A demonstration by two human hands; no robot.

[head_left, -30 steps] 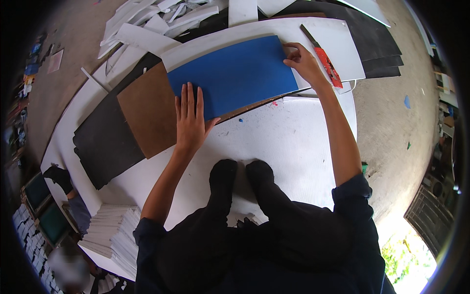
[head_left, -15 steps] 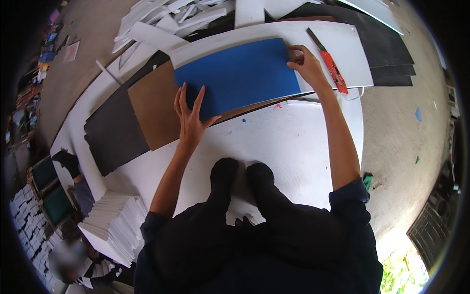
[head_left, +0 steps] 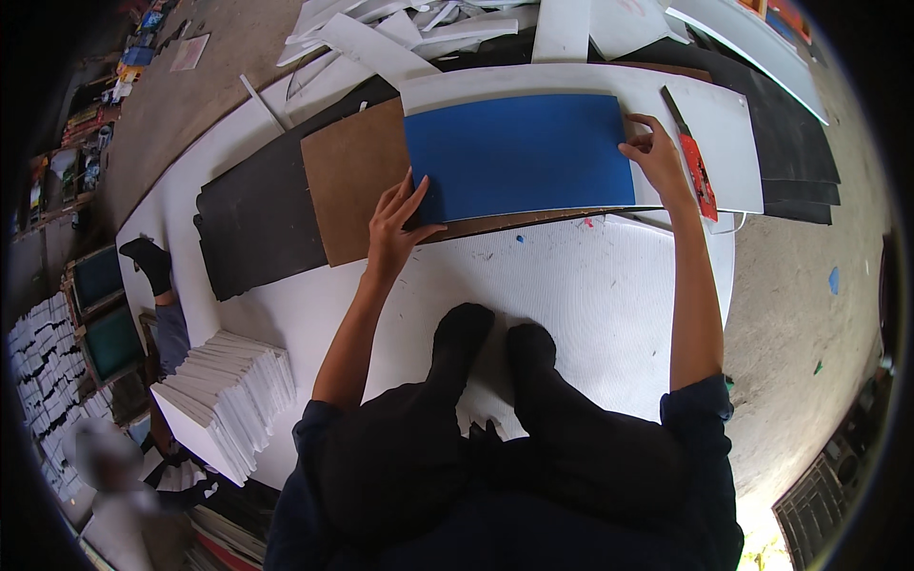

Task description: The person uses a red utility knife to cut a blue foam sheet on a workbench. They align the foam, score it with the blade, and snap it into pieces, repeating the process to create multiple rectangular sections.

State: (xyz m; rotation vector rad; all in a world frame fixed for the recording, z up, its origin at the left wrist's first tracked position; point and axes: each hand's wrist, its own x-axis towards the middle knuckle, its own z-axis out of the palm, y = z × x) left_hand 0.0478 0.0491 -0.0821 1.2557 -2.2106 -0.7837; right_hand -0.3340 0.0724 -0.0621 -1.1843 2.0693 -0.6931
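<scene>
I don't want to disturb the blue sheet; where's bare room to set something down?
Mainly the white mat between the right foot and right forearm; smaller, the white board right of the red-handled tool. Crowded: the far white offcuts, and the blue sheet between left hand and right hand.

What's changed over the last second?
Your left hand, flat earlier, now bends its fingers at the lower left of the blue sheet. The camera's view shifted, putting the sheet further right in the picture. Your right hand stays by the sheet's right edge; the red-handled tool lies unmoved.
</scene>
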